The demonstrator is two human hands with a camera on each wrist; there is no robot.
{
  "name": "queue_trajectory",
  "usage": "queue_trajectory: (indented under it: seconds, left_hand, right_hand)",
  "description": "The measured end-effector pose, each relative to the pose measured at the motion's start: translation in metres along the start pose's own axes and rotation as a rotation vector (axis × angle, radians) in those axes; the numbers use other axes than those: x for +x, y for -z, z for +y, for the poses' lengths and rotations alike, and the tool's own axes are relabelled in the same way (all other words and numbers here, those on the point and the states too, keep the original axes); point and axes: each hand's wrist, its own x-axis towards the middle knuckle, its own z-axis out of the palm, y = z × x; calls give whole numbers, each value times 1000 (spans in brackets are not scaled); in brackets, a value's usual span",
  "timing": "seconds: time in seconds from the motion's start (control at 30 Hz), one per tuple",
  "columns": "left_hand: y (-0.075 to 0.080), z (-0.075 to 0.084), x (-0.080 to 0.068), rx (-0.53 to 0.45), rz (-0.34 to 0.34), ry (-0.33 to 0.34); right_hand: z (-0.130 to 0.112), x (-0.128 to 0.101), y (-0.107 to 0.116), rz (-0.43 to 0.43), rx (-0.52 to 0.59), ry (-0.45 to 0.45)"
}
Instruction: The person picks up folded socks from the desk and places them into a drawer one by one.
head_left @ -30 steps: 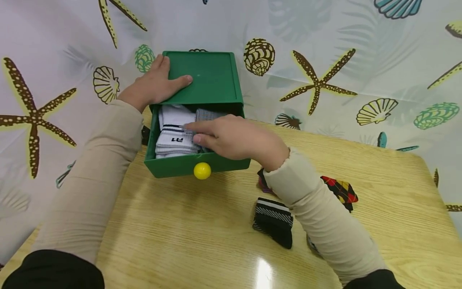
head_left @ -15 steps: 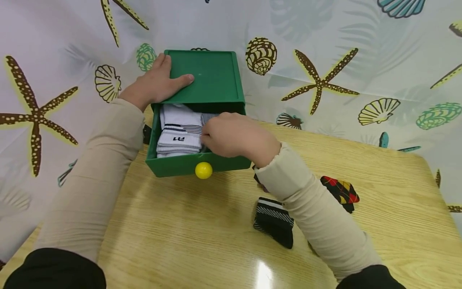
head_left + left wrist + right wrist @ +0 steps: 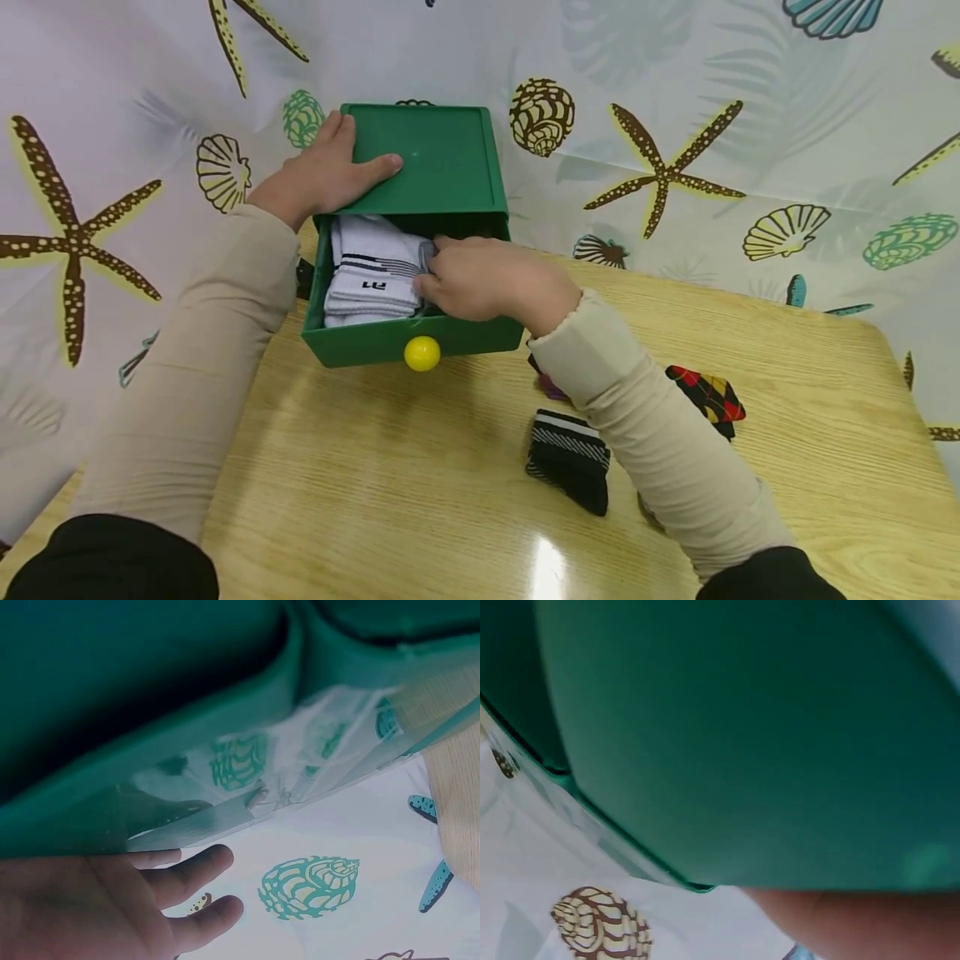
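The green drawer box stands at the table's 11 o'clock edge, its drawer open with white socks inside. The left hand rests flat on the top; the right hand, deeper in than before, seems to clutch something hidden. Black socks at 5 o'clock remain outside

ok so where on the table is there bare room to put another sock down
The widest bare stretch of table lies in front of the green drawer, between the two sleeves. The far right past the argyle sock is bare too. It is crowded beside the right forearm, around the black striped sock, and inside the drawer, where the right hand rests beside the white socks.
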Motion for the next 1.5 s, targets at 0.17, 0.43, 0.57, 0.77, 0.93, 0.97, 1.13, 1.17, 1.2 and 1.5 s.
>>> queue_trajectory:
  seconds: [0.17, 0.43, 0.57, 0.77, 0.93, 0.97, 1.13, 1.17, 1.2, 1.5]
  left_hand:
    - [2, 2, -1, 3, -2, -6]
    - [1, 1, -1, -4, -9, -4]
    - [1, -1, -1, -10, -2, -10]
    - [3, -3, 0, -11, 8, -16]
    - [5, -8, 1, -22, -1, -12]
    - [4, -9, 2, -25, 0, -13]
    - [2, -8, 4, -48, 7, -22]
    - [1, -7, 4, -49, 5, -23]
    - [1, -7, 4, -45, 2, -22]
    - [1, -5, 5, -20, 48, -38]
  right_hand:
    - [-5, 0, 4, -23, -24, -37]
    - [-2, -24, -8, 363, 216, -12]
    - [-12, -52, -34, 854, 442, 79]
    - [-32, -75, -89, 1174, 799, 192]
    - [-45, -66, -125, 974, 1032, 35]
    - [-48, -63, -130, 936, 1066, 9]
    - [-61, -47, -148, 888, 1191, -28]
    - [-64, -44, -150, 908, 1204, -25]
    - [-66, -41, -151, 935, 1215, -22]
    - [-74, -23, -154, 1155, 1207, -35]
